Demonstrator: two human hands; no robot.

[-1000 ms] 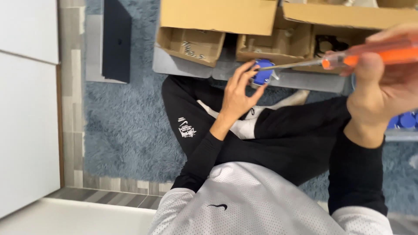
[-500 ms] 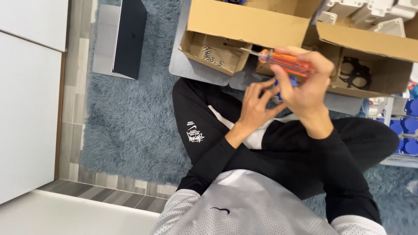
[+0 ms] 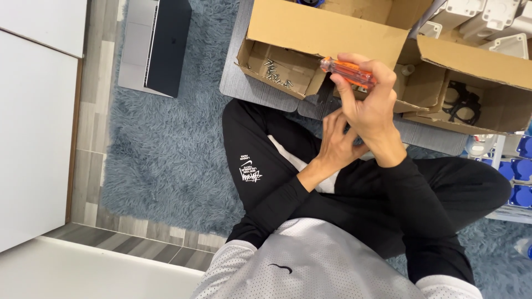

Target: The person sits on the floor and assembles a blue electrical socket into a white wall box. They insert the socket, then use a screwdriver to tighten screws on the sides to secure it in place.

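Orange translucent screwdriver handle (image 3: pixel 348 72), clasped in right hand (image 3: pixel 370 111).

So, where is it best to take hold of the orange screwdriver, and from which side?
Probably at the orange handle of the screwdriver, from its bare left end: it lies nearly level and the right hand covers the other end. The shaft is hidden.

Glossy orange plastic screwdriver handle (image 3: pixel 348 72), matt brown cardboard boxes (image 3: pixel 327 33), shaggy blue-grey pile rug (image 3: pixel 160 149), matt black cloth trousers (image 3: pixel 260 166).

Cardboard boxes (image 3: pixel 327 33) on shaggy rug (image 3: pixel 166 155)
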